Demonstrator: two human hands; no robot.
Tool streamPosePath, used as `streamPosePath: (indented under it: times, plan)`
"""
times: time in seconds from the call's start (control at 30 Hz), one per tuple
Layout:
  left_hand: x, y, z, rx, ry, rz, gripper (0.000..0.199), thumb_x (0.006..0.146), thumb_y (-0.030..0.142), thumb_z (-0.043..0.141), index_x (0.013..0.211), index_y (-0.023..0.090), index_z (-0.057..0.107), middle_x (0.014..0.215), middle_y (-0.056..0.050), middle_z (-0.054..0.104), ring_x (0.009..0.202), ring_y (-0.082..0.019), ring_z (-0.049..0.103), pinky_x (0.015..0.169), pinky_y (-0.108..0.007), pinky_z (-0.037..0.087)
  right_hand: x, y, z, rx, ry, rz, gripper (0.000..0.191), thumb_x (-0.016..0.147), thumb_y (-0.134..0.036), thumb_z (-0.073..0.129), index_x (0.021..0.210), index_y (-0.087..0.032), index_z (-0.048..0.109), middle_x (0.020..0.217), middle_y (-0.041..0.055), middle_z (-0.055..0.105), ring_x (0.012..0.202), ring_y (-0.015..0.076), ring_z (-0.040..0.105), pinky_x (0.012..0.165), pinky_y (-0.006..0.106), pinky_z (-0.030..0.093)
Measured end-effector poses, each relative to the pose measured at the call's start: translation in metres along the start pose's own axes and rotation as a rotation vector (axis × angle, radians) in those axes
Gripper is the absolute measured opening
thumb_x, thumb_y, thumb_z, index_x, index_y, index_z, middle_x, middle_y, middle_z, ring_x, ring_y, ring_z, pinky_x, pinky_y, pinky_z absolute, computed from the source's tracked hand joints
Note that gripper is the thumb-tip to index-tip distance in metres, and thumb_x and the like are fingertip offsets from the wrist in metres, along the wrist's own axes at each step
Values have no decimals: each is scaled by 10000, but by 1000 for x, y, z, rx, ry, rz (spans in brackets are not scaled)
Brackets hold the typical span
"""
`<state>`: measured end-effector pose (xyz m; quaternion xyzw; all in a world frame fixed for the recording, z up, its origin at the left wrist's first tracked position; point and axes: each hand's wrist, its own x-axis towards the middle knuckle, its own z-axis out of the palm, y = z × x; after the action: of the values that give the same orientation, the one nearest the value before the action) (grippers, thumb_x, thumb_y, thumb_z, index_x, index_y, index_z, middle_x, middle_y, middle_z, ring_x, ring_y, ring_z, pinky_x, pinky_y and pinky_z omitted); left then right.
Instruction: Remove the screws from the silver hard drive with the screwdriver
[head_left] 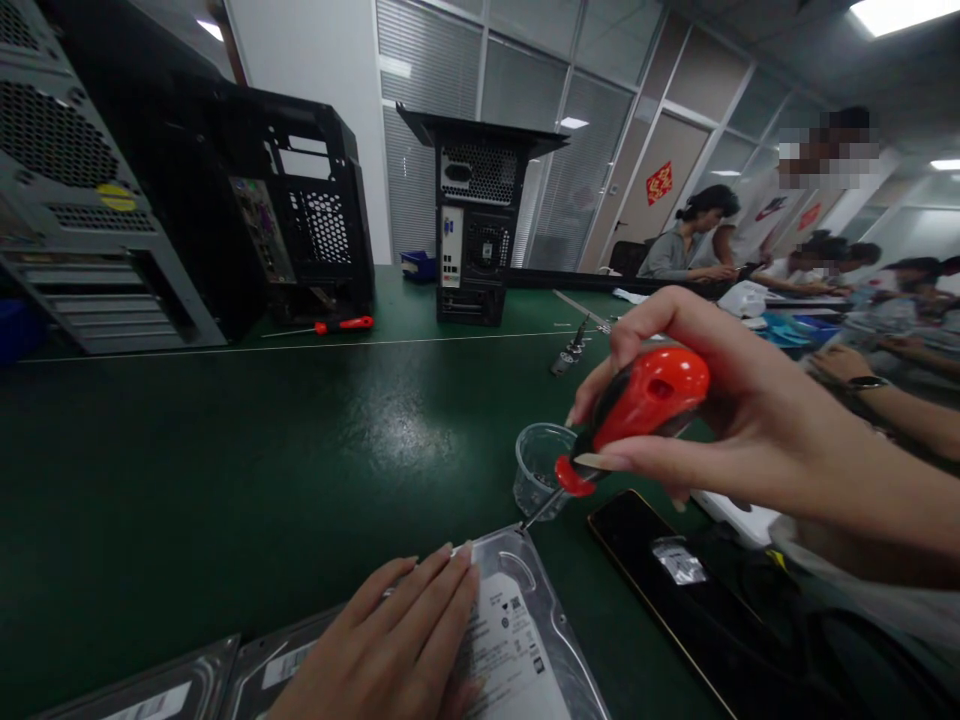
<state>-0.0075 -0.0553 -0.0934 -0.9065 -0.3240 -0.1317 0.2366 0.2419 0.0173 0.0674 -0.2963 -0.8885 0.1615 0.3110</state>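
My right hand grips a screwdriver with a red and black handle, its metal tip angled down to the top corner of a silver hard drive. My left hand lies flat on that drive, fingers together, pressing it to the green table. A small clear plastic cup stands just behind the drive's corner, beside the screwdriver shaft.
More hard drives lie at the lower left. A black phone lies right of the drive. Open computer cases and a tower stand at the back, with a second red screwdriver. Several people sit at the right.
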Motion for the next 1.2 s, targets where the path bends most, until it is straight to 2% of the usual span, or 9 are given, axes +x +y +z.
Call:
streamPosePath:
  times: [0.13,0.23,0.3,0.43,0.5,0.73,0.93,1.2]
  plan:
    - [4,-1,-7,7,-4,12,388,935,323,353,1221,109,507,1239,-68,538,1035,-209,587,776,-328,526,3,2,4,-32,16,-23,338,785,-315,710,971,-223,443,837,-10,579,544,113,549,449,207,501]
    - [4,-2,-8,-9,-47,32,421,903,336,435,1243,94,486,1260,-82,518,1052,-222,578,786,-328,534,3,0,5,24,17,-19,285,793,-225,692,989,-219,485,890,-11,576,532,89,552,408,165,485]
    - [3,-2,-9,-4,-88,42,448,884,328,462,1266,93,462,1278,-82,499,1075,-225,565,796,-329,538,3,0,3,68,-11,4,302,776,-187,697,998,-223,495,913,-10,577,573,101,573,413,160,504]
    - [3,-2,-11,19,-88,44,445,885,334,450,1258,94,472,1271,-81,501,1067,-223,571,780,-324,551,2,0,-10,81,-192,34,408,747,-119,683,1073,-215,456,952,10,568,700,148,616,500,200,575]
    - [4,-3,-12,12,-111,49,469,867,349,493,1260,93,471,1272,-81,499,1065,-226,572,779,-324,556,0,-1,-15,68,-238,33,380,785,-103,636,1097,-207,446,973,20,560,721,148,627,534,204,591]
    - [6,0,-13,-83,-143,5,469,841,308,534,1257,98,479,1274,-92,499,1087,-238,557,822,-328,541,-10,-8,-15,147,-234,68,302,872,-201,588,1108,-207,399,910,29,572,697,157,643,547,228,620]
    - [4,0,-15,-31,-156,31,494,850,315,509,1279,78,445,1291,-96,485,1101,-237,547,813,-329,549,-11,-10,-15,113,-210,73,306,856,-225,607,1097,-205,418,912,34,578,669,160,637,525,239,615]
    - [6,-2,-14,18,-141,62,493,858,361,505,1264,85,463,1278,-89,497,1087,-230,558,788,-317,559,-8,-8,-17,13,-209,11,287,864,-256,604,1100,-190,454,914,23,568,654,131,629,529,204,590]
